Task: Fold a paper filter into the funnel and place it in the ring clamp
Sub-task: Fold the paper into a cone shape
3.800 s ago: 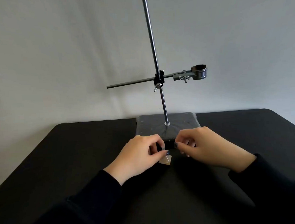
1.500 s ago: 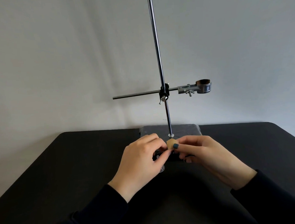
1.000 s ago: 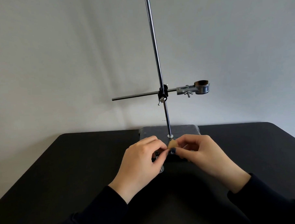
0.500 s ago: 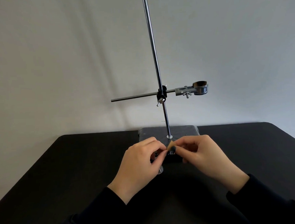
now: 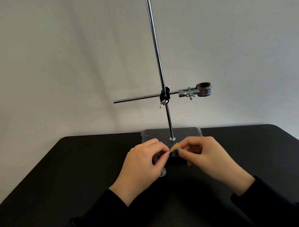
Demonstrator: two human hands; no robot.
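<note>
A small tan folded paper filter (image 5: 174, 146) shows between my two hands, pinched by the thumb and forefinger of my right hand (image 5: 209, 159). My left hand (image 5: 144, 166) is closed around a clear funnel whose stem end (image 5: 163, 173) pokes out below the palm; the funnel's cone is hidden by the fingers. Whether the filter sits inside the cone I cannot tell. The ring clamp (image 5: 204, 89) hangs empty on a horizontal rod at the upper right, well above both hands.
The stand's dark base (image 5: 187, 133) rests at the back of the black table (image 5: 62, 168), right behind my hands. Its vertical rod (image 5: 157, 58) rises just behind the filter. A grey backdrop fills the rear.
The filter, earlier on the table under my fingers, is now lifted together with the funnel. Over the last second the filter has sunk lower between my fingertips; both hands stay nearly in place.
</note>
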